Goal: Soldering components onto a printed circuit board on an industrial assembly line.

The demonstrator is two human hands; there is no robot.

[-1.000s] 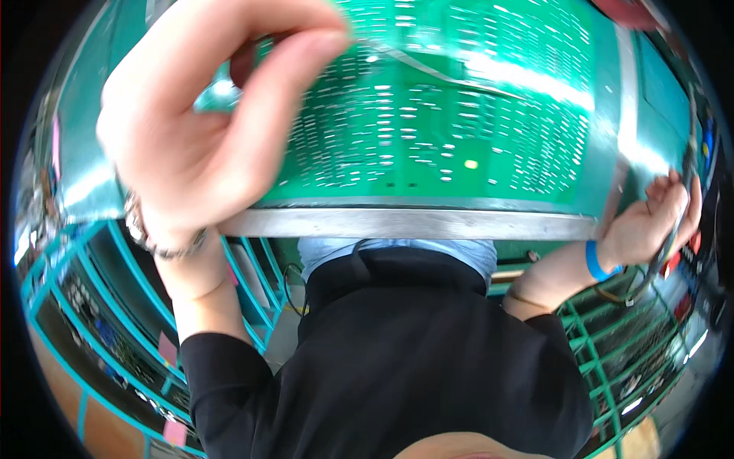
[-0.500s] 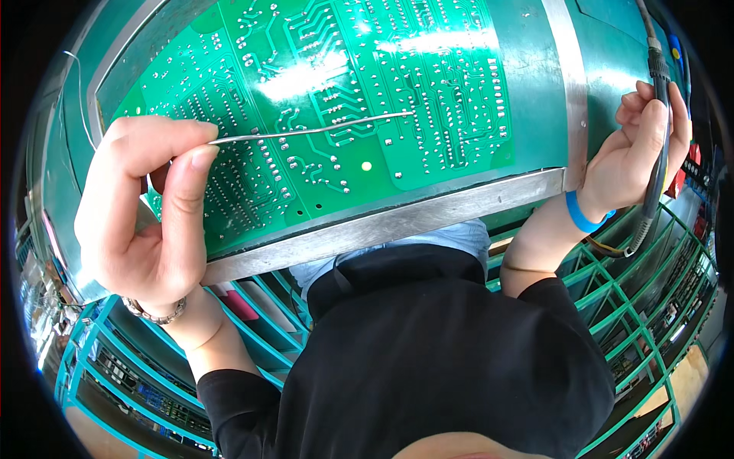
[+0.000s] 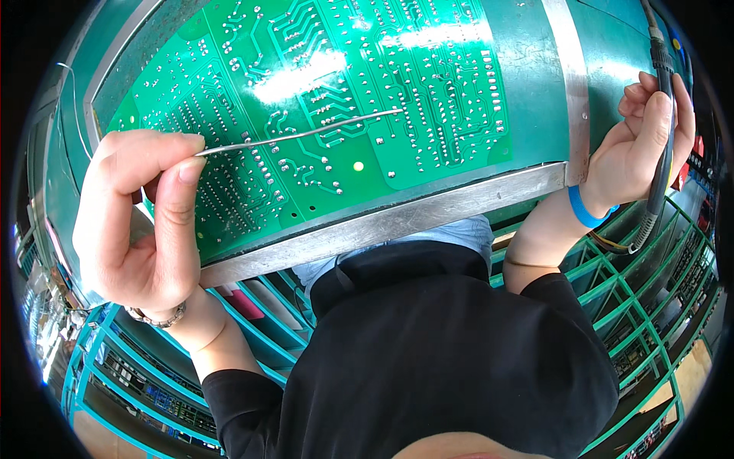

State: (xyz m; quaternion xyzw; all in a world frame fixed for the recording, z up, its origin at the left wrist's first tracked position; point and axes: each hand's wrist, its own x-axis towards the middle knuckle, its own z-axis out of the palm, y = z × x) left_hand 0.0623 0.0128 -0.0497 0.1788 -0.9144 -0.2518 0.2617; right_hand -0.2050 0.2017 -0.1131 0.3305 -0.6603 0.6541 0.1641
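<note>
1. The left hand (image 3: 138, 222) is holding a silvery wire (image 3: 298, 135) near one end; its fingers (image 3: 187, 172) are pinching it between thumb and index fingertip.
2. The wire is reaching rightward over the green circuit board (image 3: 352, 141), its far end hanging over or resting among the metal dots; I cannot tell whether it is touching.
3. The board is lying on the green surface (image 3: 527, 84), close behind the metal edge strip (image 3: 397, 218) nearest the person.
4. The right hand (image 3: 638, 149) is keeping a black-handled tool (image 3: 657, 172) upright beyond the board's right side, thumb and fingers closing around it; how firmly, I cannot tell.
5. With only two fingertips gripping, the long wire could be rolling or swinging off its spot if the pinch loosens.
6. Being thin and slightly curved, it could be bending if its far end presses on the board.
7. Glare is covering parts of the board, so a misplaced wire end could be going unnoticed there.
</note>
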